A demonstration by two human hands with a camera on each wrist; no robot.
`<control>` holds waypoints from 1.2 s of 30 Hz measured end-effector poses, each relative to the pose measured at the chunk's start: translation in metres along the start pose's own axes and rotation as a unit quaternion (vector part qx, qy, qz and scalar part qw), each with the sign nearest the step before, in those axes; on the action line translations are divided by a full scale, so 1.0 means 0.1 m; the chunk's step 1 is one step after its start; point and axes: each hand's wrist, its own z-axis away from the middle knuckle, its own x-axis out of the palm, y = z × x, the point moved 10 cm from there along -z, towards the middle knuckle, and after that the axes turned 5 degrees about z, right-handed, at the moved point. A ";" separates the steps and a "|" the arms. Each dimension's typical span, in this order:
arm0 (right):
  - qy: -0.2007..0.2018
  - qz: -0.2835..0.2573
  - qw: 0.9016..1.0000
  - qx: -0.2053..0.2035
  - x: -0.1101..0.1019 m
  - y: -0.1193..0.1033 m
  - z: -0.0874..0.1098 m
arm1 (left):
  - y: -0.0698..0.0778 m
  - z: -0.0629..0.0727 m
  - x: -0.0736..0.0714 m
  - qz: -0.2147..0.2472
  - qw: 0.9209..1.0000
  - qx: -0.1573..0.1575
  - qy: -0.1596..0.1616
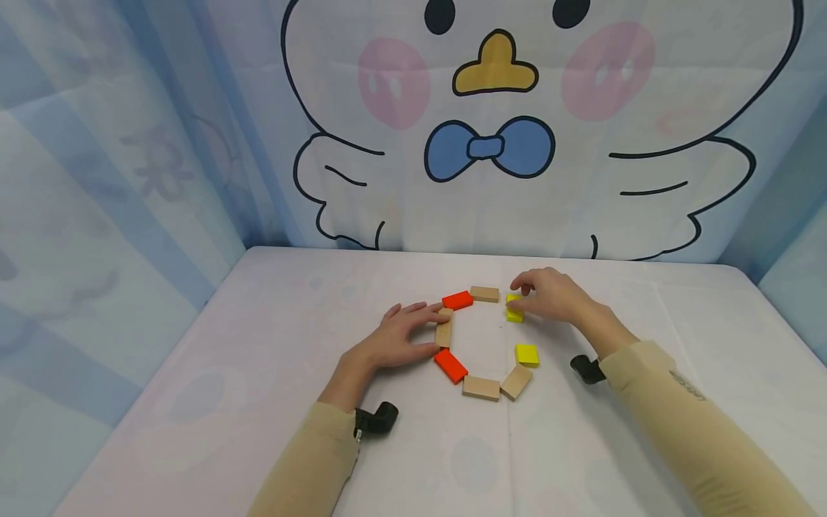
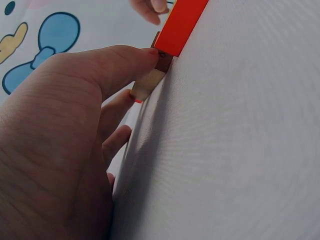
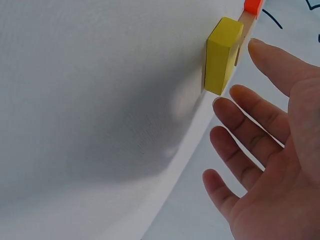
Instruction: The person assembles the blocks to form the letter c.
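Note:
A ring of small blocks lies on the white table (image 1: 258, 373). My left hand (image 1: 434, 330) pinches the wooden block (image 1: 444, 332) on the ring's left side. Its thumb (image 2: 125, 60) presses the end beside an orange block (image 2: 180, 25), and its fingers are at the other end. My right hand (image 1: 522, 298) hovers with fingers spread next to a yellow block (image 1: 514, 309) at the ring's upper right. In the right wrist view the fingers (image 3: 250, 125) stand just clear of that yellow block (image 3: 222, 55).
The ring also holds an orange block (image 1: 457, 300), a wooden block (image 1: 484, 294), a second yellow block (image 1: 526, 355), two wooden blocks (image 1: 497, 386) at the front and another orange block (image 1: 450, 365). A cartoon-bird curtain (image 1: 491, 143) hangs behind the table.

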 end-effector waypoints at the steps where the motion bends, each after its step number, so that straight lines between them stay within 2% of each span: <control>1: -0.003 -0.001 1.000 0.005 0.01 0.00 0.01 | 0.00 0.00 0.00 0.001 1.000 0.000 0.000; 7: -0.002 0.001 1.000 0.009 0.07 0.00 0.03 | 0.00 0.01 0.00 0.000 1.000 0.001 -0.002; 17: 0.009 -0.003 1.000 -0.014 0.08 -0.07 0.04 | -0.03 0.00 0.01 0.001 1.000 -0.002 -0.001; 36: -0.005 -0.003 0.999 -0.033 0.11 -0.09 0.06 | -0.04 -0.01 0.01 -0.002 1.000 0.000 0.001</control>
